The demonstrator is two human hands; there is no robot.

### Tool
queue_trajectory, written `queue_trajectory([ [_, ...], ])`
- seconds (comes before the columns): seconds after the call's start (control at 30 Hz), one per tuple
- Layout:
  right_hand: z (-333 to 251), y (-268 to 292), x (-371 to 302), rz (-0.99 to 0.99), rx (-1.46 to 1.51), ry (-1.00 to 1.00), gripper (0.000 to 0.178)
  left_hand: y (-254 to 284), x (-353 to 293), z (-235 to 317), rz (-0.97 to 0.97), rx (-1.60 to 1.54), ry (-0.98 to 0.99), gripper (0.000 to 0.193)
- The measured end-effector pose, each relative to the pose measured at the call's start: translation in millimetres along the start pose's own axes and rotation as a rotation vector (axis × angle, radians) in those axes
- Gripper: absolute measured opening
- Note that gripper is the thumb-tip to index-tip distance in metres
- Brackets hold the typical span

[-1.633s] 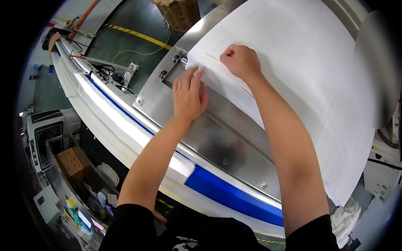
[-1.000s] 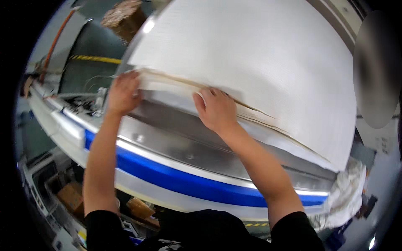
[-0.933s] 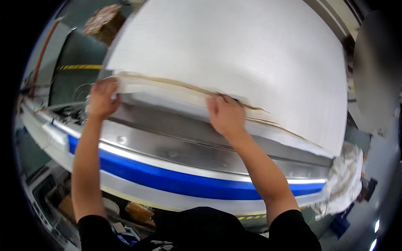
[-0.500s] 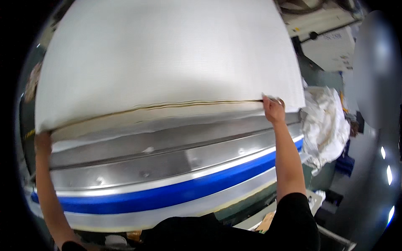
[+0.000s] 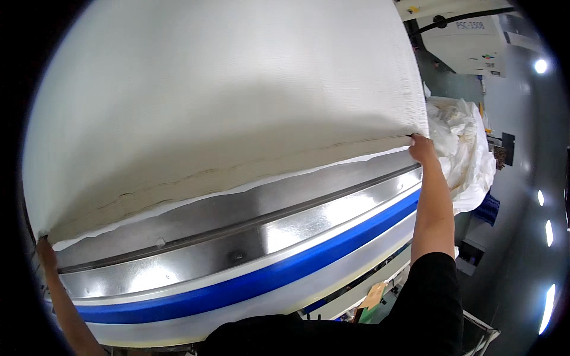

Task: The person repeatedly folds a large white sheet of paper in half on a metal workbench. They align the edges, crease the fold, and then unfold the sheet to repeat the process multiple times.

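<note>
A thick stack of white fabric [image 5: 237, 77] fills most of the view, many thin layers showing along its near edge. My left hand [image 5: 46, 254] is at the near left corner, its fingers closed on the fabric edge and partly hidden there. At the near right corner my right hand [image 5: 423, 148] grips the edge, fingertips tucked into the layers. Between my hands the edge runs in a long, slightly wavy line. A thin white sheet sticks out beneath the stack, over the metal table [image 5: 214, 207].
Along the table's near side runs a blue strip [image 5: 249, 291] between pale bands. A heap of crumpled white material [image 5: 466, 148] lies to the right. Beyond it stands a white machine cabinet [image 5: 463, 44]. A brown piece [image 5: 374, 295] lies at lower right, near my sleeve.
Both hands have moved outward to the stack's near corners, the left one also nearer to me. The dark gap line along the edge has closed to a faint seam. My view has tilted.
</note>
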State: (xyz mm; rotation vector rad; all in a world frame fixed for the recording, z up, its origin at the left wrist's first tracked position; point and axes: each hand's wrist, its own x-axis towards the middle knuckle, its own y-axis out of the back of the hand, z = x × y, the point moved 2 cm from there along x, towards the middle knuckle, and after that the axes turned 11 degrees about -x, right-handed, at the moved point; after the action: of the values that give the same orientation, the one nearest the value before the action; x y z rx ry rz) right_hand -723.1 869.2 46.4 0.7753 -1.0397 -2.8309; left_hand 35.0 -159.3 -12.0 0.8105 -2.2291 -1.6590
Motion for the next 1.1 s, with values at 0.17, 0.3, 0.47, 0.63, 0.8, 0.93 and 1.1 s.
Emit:
queue_trajectory([
  [0.17, 19.6, -13.8, -14.5, -0.082, -0.056, -0.210, 0.027, 23.8, 23.5, 89.8, -0.237, -0.202, 0.031, 0.025],
  [0.3, 25.2, 28.8, -33.4, 0.017, 0.090, -0.149, 0.037, 116.6, -4.3, 103.3, -0.144, 0.084, -0.008, 0.032],
  [0.47, 94.6, 30.3, -58.1, 0.187, 0.116, -0.071, 0.036, 192.5, -10.4, 107.1, -0.197, 0.047, 0.216, 0.033],
  [0.63, 126.3, 44.2, -107.5, 0.152, 0.187, -0.035, 0.034, 236.3, -47.9, 80.4, -0.307, -0.042, 0.193, 0.034],
  [0.8, 121.5, 6.9, -160.3, 0.032, 0.096, 0.066, 0.033, 221.5, -112.3, 94.4, -0.496, 0.048, 0.097, 0.032],
  [0.93, 96.9, -46.2, -188.5, -0.046, -0.107, 0.195, 0.030, 154.9, -184.0, 87.8, -0.775, 0.169, -0.044, 0.029],
  [1.1, 73.3, -84.8, -219.0, -0.170, -0.239, 0.321, 0.024, 126.3, -219.8, 134.1, -1.084, 0.341, -0.054, 0.022],
])
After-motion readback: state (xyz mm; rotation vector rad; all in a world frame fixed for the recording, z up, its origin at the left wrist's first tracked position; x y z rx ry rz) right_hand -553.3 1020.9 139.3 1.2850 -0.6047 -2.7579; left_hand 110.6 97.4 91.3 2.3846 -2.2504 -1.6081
